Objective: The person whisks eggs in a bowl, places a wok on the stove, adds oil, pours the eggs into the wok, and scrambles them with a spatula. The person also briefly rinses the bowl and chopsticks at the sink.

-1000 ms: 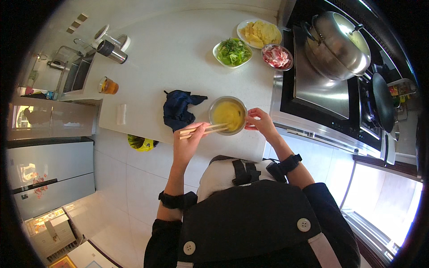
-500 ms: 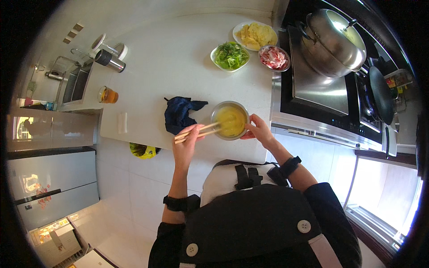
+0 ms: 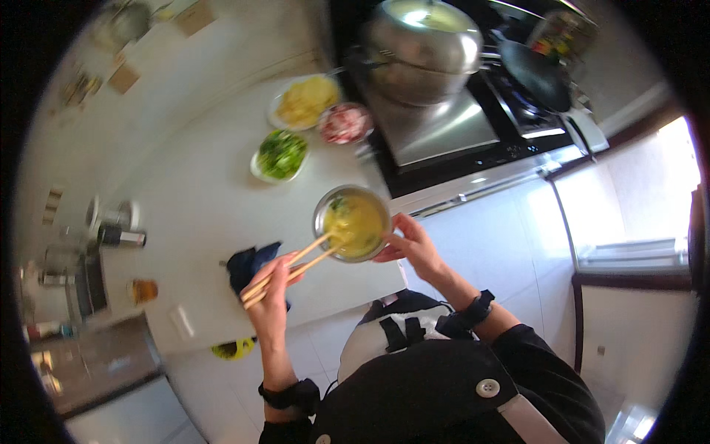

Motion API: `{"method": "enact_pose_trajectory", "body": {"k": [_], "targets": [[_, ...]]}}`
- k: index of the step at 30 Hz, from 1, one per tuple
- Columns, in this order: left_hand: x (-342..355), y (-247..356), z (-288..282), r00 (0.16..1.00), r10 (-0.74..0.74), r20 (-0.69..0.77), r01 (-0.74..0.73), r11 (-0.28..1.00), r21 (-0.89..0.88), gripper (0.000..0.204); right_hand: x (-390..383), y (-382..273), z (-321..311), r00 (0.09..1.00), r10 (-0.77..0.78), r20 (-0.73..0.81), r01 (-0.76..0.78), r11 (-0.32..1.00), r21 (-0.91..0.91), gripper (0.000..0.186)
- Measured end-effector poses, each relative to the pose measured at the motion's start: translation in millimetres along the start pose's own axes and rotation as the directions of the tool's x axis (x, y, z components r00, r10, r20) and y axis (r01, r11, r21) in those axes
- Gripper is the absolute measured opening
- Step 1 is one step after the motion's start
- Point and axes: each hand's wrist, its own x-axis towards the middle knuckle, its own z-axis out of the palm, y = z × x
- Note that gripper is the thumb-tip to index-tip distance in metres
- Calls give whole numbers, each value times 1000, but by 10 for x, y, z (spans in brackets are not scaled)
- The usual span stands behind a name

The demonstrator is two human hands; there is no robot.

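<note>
- The white counter (image 3: 185, 214) carries nearly everything I am working with; it runs from the far wall to its near edge by my body, and the black stove (image 3: 458, 140) adjoins it on my right.
- A big steel pot (image 3: 425, 44) stands at the back of the stove, with a dark pan (image 3: 536, 74) just to its right; I cannot make out what is in either.
- The small metal bowl (image 3: 353, 223) sits at the counter's near right corner, close to the stove, and holds a yellow liquid with a speck of green in it.
- My right hand (image 3: 410, 248) cups the bowl's right rim, fingers curled against its side.
- My left hand (image 3: 272, 292) is closed around a pair of wooden chopsticks (image 3: 292, 270); it sits left of the bowl and nearer to me, and the chopstick tips dip into the yellow liquid.
- A dark blue cloth (image 3: 248, 265) lies crumpled on the counter just beside my left hand, partly under it.
- Beyond the bowl stand three dishes close together: a plate of pale yellow food (image 3: 305, 101), a small bowl of pink and white pieces (image 3: 345, 123) and a bowl of chopped greens (image 3: 280, 155).
- Far to my left, a glass of amber liquid (image 3: 142, 290) stands near the counter's edge, with blurred dark and silver canisters (image 3: 115, 229) behind it.
</note>
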Motion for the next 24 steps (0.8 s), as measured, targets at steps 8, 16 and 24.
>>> {"method": "enact_pose_trajectory", "body": {"k": [8,16,24], "targets": [[-42,153,812,935,19,353,-34,999,36,27,-609,-268,-522,960,-195,-201,208,977,43,15],[-518,-72,2103,668,113,735,-19,991,-135,54,-1395,-582,-1466,892,-214,-397,296,942,157,20],[-1021,78,3430,725,256,640,-227,965,-129,17,-2242,-771,-2690,821,-275,-501,369,924,97,16]]}}
